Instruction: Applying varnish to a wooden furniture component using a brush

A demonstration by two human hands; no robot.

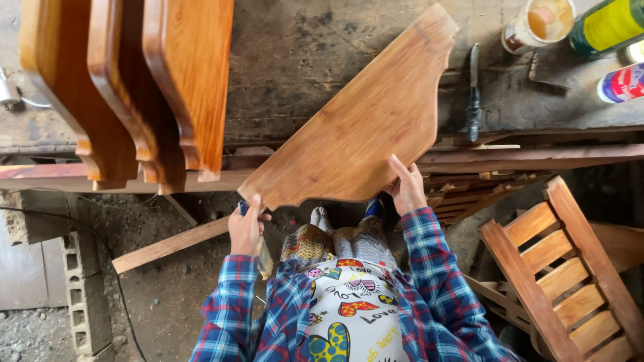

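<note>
A flat wooden panel (362, 127) with scalloped, curved edges rests tilted on the dark workbench (288, 60), its near end overhanging the bench edge. My right hand (406, 188) grips the panel's lower edge, fingers laid on its face. At the panel's near left corner, my left hand (246, 226) is closed on a brush with a blue part showing; its bristle end hangs below the hand. My sleeves are blue and red plaid.
Three glossy varnished panels (134, 87) of the same shape lean at the bench's left. A knife (473, 94), an open can (540, 23) and bottles (607, 27) lie at the far right. A slatted wooden frame (563, 268) stands at lower right, a concrete block (84, 295) at lower left.
</note>
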